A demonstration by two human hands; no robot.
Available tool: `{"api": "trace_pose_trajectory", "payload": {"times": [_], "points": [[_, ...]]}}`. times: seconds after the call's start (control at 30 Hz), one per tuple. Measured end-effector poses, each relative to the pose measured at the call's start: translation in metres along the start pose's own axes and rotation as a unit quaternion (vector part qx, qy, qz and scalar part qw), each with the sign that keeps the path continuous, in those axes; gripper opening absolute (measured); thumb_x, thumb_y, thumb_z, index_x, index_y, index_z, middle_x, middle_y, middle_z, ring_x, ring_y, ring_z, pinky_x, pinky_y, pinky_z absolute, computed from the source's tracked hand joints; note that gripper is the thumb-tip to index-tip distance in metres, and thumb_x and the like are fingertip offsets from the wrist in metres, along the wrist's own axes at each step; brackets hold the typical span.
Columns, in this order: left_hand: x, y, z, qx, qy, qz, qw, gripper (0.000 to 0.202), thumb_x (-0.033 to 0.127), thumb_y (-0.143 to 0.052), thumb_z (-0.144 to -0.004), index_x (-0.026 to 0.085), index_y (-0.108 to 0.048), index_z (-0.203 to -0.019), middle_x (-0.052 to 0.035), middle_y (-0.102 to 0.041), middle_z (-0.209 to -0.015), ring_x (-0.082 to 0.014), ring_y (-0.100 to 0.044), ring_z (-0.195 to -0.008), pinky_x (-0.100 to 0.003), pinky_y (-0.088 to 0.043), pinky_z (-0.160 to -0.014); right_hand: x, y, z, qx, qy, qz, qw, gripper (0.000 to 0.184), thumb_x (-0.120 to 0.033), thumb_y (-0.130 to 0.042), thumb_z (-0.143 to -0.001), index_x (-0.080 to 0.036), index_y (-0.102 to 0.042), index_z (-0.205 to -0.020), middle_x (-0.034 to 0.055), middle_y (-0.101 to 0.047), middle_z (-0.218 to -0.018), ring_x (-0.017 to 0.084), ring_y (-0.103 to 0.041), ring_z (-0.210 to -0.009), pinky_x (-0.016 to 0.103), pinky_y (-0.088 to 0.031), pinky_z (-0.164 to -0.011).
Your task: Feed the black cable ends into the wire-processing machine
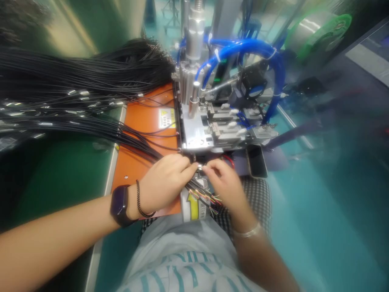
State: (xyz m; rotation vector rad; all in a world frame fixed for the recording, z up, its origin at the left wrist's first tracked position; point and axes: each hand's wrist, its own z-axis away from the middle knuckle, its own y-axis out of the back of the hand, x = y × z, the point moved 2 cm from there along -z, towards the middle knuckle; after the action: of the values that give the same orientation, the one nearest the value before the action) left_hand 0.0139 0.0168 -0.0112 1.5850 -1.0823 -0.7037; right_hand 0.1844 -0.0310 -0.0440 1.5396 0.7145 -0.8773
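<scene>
My left hand (pixel 162 182) is closed around a bundle of thin black wires (pixel 194 186), and the wires run back over an orange mat (pixel 146 121) to a large mass of black cables with metal ends (pixel 75 81). My right hand (pixel 223 186) pinches a small metal part (pixel 199 167) at the fingertips, close to my left fingers. Stripped coloured wire ends (pixel 211 199) fan out below the hands. Just ahead stands a metal crimping machine (pixel 209 121). The hands hide part of its front edge.
Blue pneumatic tubes (pixel 243 52) loop over the machine. A black phone (pixel 257 161) lies by its front right. A labelled cylinder (pixel 190 207) stands below my hands. A green workbench surface (pixel 60 178) runs along the left, and a large spool (pixel 317 34) sits at the far right.
</scene>
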Motion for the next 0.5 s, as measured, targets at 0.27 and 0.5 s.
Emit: {"api": "trace_pose_trajectory", "payload": {"times": [0.27, 0.5], "points": [[-0.002, 0.002, -0.004, -0.03, -0.006, 0.0, 1.0, 0.032, 0.013, -0.038, -0.091, 0.017, -0.057, -0.117, -0.007, -0.056, -0.086, -0.018, -0.05, -0.079, -0.033, -0.043, -0.07, 0.006, -0.002, -0.005, -0.063, -0.114, -0.116, 0.985, 0.016, -0.033, -0.052, -0.084, -0.02, -0.057, -0.076, -0.0017, -0.057, -0.074, 0.014, -0.051, -0.068, 0.025, -0.039, -0.06], [0.001, 0.003, -0.006, -0.063, 0.004, -0.017, 0.998, 0.035, 0.01, -0.044, -0.088, 0.017, -0.054, -0.12, -0.0076, -0.056, -0.09, -0.0195, -0.05, -0.082, -0.034, -0.044, -0.072, 0.009, -0.006, -0.01, -0.052, -0.133, -0.173, 0.974, 0.011, -0.028, -0.056, -0.077, -0.019, -0.055, -0.071, -0.0039, -0.051, -0.065, 0.012, -0.046, -0.061, 0.024, -0.036, -0.056]]}}
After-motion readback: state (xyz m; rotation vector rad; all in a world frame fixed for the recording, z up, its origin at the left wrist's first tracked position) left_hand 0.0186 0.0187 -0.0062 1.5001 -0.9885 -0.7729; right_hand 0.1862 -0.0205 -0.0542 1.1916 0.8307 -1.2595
